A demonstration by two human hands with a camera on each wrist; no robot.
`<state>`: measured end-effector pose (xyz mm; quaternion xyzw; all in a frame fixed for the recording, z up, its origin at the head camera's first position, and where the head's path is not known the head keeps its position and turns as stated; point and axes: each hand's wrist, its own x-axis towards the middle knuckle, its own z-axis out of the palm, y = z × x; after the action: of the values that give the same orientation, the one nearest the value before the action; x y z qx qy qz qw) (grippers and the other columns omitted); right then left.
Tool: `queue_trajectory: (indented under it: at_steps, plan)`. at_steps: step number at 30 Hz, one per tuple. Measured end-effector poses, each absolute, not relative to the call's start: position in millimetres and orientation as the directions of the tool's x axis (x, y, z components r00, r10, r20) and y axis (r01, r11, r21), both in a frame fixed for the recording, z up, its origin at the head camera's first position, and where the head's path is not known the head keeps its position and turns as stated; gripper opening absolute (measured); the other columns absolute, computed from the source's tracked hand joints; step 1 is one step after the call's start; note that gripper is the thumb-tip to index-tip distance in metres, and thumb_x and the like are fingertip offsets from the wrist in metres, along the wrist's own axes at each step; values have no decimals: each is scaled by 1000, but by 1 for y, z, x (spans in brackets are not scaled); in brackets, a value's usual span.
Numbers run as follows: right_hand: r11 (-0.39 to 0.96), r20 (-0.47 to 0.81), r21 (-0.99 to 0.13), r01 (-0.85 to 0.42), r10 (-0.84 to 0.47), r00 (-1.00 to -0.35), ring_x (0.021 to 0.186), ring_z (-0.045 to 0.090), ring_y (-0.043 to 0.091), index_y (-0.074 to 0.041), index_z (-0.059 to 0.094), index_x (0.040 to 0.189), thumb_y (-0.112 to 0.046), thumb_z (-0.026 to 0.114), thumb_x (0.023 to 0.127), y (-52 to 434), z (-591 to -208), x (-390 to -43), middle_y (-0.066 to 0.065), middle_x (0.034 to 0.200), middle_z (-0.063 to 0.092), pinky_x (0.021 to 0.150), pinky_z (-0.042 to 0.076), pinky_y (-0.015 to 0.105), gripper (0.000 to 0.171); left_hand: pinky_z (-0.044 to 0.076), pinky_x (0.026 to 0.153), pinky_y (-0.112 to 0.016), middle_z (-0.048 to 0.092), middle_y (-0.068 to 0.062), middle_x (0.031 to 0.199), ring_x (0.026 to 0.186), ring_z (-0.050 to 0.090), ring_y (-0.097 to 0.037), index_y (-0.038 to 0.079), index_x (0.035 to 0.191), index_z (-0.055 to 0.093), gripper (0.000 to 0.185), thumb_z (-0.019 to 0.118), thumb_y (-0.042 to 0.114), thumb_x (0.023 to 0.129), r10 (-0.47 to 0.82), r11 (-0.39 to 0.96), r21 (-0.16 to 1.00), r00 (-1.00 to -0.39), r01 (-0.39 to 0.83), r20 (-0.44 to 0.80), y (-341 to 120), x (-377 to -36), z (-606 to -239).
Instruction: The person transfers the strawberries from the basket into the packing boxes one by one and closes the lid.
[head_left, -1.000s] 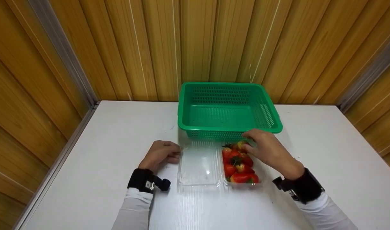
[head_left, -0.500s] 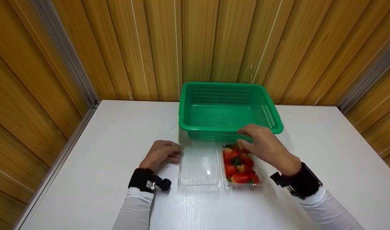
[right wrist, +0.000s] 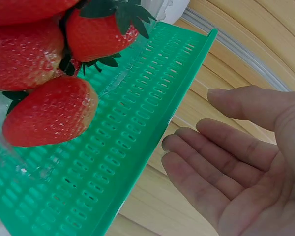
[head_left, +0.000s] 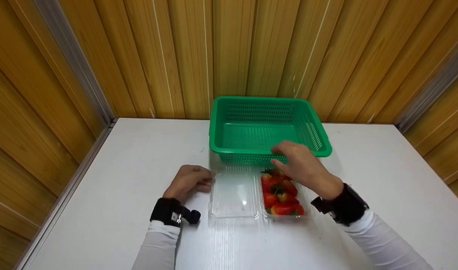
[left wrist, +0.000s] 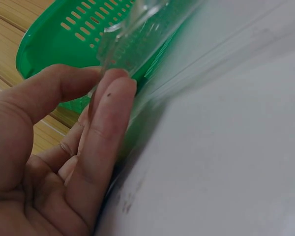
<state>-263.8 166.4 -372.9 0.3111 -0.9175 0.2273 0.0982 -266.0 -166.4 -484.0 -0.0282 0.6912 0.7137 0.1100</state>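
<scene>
Wood panelling walls in the white tabletop on three sides. Against the back wall stands a green perforated basket, its slotted wall also filling much of both wrist views. Just in front of it, touching or nearly so, lies a clear plastic clamshell box opened flat: the lid half on the left, and the tray half on the right, holding strawberries (red, with green leafy caps, three of them close up in the right wrist view).

The right hand hovers over the near rim of the basket, above the far end of the strawberry tray; its grip is slack, with the fingers straight and spread and the palm bare, holding nothing. The left hand rests on the tabletop beside the lid half, and its fingertips press against the clear plastic edge with the fingers extended rather than wrapped around it. Both wrists carry black straps over white sleeves.
</scene>
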Motion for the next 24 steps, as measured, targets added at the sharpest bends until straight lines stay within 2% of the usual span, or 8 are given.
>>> queue_trajectory:
  at_steps: [9,24]
  plan:
    - [664,345,-330,-671,-576,-741,108,70,36,8,70,120,-2,78,96,150,-367,-271,21,116,73,94,61,52,27,65,67,-30,72,-15,82,67,72,-18,-7,99,75,15,77,5,91,107,-34,978,-973,-208,-203,-166,-267,-484]
    - [649,331,-342,-680,-594,-733,115,68,38,9,68,123,-4,76,98,122,-364,-289,23,122,72,99,59,51,30,65,68,-30,72,-14,83,66,71,-17,-6,99,75,13,76,5,91,94,-27,974,-970,-226,-222,-165,-267,-485]
